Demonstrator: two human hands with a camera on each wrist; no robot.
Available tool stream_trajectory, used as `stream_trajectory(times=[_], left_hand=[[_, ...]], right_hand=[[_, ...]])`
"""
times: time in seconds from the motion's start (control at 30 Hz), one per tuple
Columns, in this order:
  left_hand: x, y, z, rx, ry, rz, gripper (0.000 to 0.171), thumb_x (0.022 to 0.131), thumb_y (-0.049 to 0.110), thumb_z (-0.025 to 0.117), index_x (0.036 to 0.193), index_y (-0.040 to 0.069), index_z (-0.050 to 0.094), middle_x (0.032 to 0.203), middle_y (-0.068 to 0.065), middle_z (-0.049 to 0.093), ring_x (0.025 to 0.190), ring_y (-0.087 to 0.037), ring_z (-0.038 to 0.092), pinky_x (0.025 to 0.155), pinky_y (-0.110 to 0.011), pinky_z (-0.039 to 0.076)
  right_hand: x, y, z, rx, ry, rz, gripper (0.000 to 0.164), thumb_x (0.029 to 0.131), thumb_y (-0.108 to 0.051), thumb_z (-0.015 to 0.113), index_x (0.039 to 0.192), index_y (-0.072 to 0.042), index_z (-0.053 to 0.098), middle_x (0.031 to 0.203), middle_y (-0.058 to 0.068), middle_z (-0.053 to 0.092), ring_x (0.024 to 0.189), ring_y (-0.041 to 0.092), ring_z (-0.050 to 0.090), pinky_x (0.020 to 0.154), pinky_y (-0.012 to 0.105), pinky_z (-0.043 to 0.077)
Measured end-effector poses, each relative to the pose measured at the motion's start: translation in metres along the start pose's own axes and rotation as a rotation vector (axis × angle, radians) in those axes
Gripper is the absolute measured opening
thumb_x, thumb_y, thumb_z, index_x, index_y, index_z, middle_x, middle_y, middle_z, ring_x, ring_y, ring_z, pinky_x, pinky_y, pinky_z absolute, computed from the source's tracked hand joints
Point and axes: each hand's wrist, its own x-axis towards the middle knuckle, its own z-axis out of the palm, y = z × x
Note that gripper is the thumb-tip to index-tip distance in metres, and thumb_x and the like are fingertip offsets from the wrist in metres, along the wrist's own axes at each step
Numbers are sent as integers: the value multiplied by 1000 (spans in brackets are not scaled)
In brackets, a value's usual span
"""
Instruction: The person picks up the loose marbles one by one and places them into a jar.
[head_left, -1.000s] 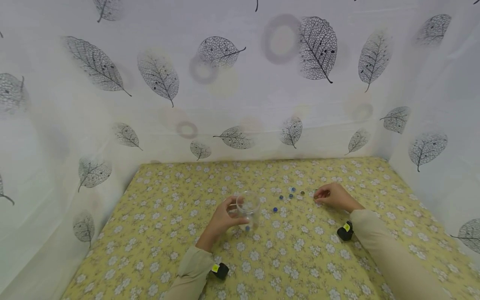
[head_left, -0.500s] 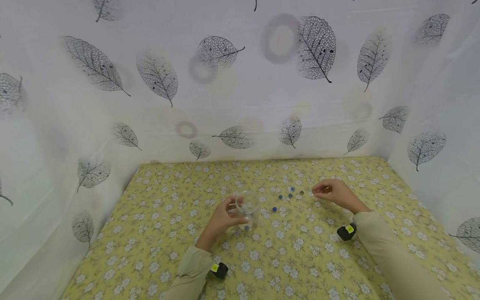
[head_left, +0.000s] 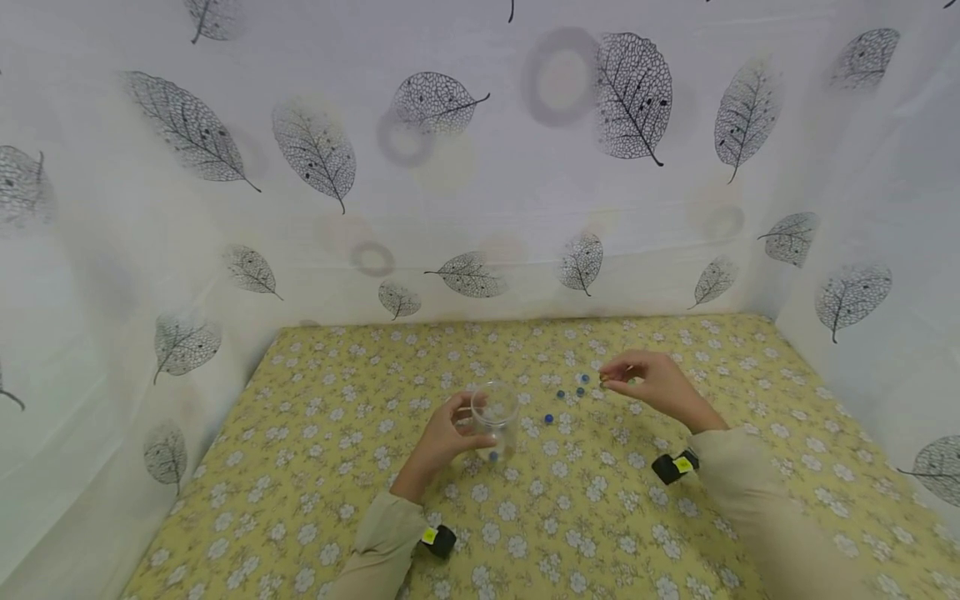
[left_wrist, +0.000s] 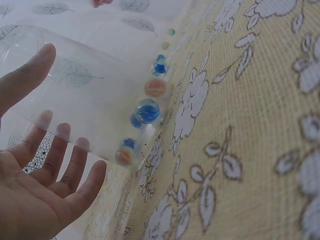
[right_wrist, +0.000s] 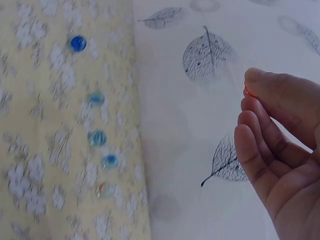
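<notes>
My left hand [head_left: 442, 437] holds a clear jar [head_left: 504, 427] upright on the cloth, thumb on one side and fingers round the other. Inside, at the bottom, lie several marbles, among them a blue swirled marble [left_wrist: 148, 111] and an orange marble [left_wrist: 156, 88]. Thumb and forefinger of my right hand [head_left: 656, 387] pinch a marble [right_wrist: 247, 91], of which just an orange-red sliver shows. That hand is raised over the right end of a loose row of marbles. A dark blue marble [head_left: 549, 418] lies closest to the jar; a clear marble with orange [right_wrist: 104, 190] lies at the row's other end.
A yellow flowered cloth [head_left: 360, 500] covers the table. White leaf-print sheets [head_left: 480, 183] hang behind it and at both sides. Between jar and right hand lie more blue marbles, including a pale blue marble [right_wrist: 110, 161]. Each sleeve carries a black wrist camera [head_left: 440, 542].
My right hand has risen from the cloth at the right and moved left, pinching a marble, until its fingertips overlap the rightmost loose marble. The left hand and jar stay in place.
</notes>
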Motion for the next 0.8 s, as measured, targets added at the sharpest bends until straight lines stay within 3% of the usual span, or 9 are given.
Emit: stream_trajectory(times=[0.8], left_hand=[[1, -1, 0, 2, 2, 7, 64, 78, 15, 78, 134, 11, 46, 135, -17, 48, 124, -37, 49, 98, -46, 49]], right_hand=[[40, -62, 56, 229, -91, -154, 20, 84, -9, 70, 103, -7, 71, 95, 8, 69, 79, 6, 63, 75, 31, 58]])
